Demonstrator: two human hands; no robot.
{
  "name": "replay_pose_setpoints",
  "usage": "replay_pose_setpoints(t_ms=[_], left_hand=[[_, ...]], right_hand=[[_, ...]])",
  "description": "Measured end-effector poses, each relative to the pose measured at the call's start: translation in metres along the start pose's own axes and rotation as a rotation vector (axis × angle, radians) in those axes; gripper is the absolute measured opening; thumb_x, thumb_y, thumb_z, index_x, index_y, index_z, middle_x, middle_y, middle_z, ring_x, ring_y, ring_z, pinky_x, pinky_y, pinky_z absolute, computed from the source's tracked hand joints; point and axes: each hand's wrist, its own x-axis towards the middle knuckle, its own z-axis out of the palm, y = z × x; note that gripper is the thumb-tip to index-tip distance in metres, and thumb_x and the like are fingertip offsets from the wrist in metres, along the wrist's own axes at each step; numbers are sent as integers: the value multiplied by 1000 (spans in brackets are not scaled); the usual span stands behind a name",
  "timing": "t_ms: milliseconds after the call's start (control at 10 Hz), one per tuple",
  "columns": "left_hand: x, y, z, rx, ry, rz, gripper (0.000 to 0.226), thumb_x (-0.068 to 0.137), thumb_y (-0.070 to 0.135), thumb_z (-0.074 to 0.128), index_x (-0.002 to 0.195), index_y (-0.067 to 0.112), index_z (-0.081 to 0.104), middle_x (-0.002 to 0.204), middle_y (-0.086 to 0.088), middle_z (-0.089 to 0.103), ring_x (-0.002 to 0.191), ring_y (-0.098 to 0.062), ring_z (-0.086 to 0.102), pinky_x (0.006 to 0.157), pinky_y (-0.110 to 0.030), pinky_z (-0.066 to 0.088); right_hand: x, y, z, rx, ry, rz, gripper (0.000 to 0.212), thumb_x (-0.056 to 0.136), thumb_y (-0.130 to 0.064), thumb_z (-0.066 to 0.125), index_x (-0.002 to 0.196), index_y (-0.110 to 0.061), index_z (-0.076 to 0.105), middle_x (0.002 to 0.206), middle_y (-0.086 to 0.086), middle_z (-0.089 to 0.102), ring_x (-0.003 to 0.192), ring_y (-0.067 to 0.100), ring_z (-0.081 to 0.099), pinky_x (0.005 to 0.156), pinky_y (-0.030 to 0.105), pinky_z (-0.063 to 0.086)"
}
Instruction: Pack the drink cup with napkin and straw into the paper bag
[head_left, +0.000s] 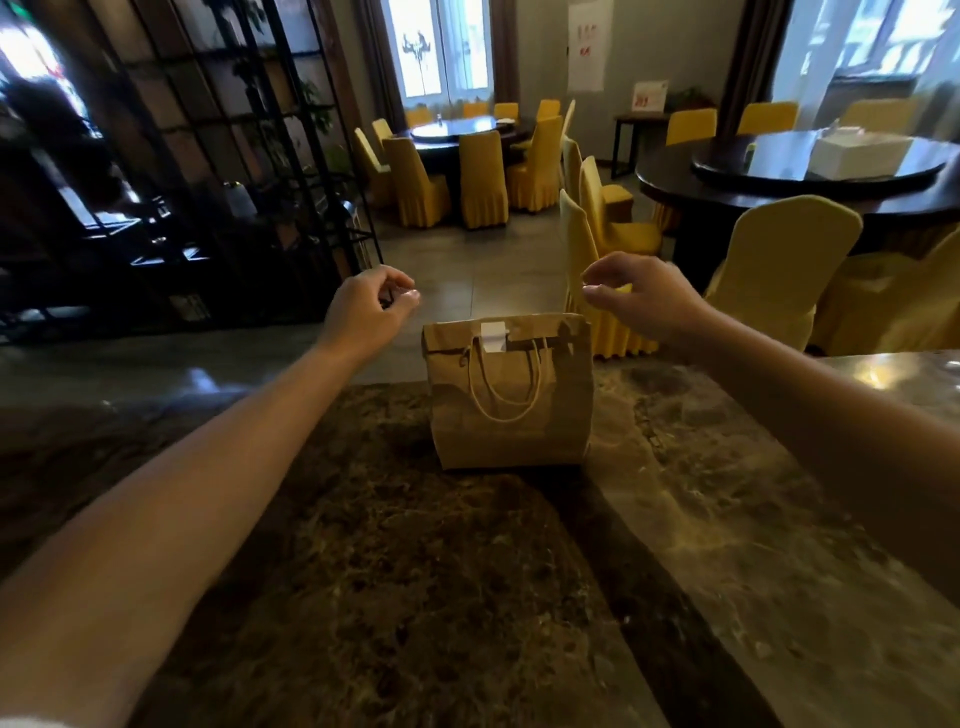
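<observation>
A brown paper bag (511, 410) stands upright on the marble counter (395, 571), near its far edge. Its top is folded over and held by a white sticker (493, 336), and its rope handles hang down the front. My left hand (366, 312) hovers just above and left of the bag's top, fingers curled, holding nothing. My right hand (641, 296) hovers above and right of the top, thumb and fingers loosely pinched, also holding nothing. Neither hand touches the bag. No cup, napkin or straw is visible outside the bag.
Beyond the counter lies a tiled floor with round dark tables (810, 176) and yellow-covered chairs (779, 260). A dark lattice shelf (197, 171) stands at the left. A white box (857, 150) rests on the right table.
</observation>
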Motion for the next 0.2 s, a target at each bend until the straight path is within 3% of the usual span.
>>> replay_pose_setpoints(t_ms=[100, 200], left_hand=[[0, 15, -29, 187, -35, 179, 25, 96, 33, 63, 113, 16, 70, 117, -7, 69, 114, -25, 59, 93, -37, 47], [-5, 32, -59, 382, -75, 303, 30, 96, 38, 62, 115, 16, 69, 124, -8, 66, 123, -27, 53, 98, -40, 42]], right_hand=[[-3, -31, -36, -229, -60, -108, 27, 99, -35, 61, 119, -18, 69, 109, 0, 70, 101, 17, 66, 84, 32, 52], [-9, -67, -55, -409, -116, -161, 29, 99, -36, 60, 117, -15, 70, 106, 4, 71, 98, 19, 66, 87, 38, 54]])
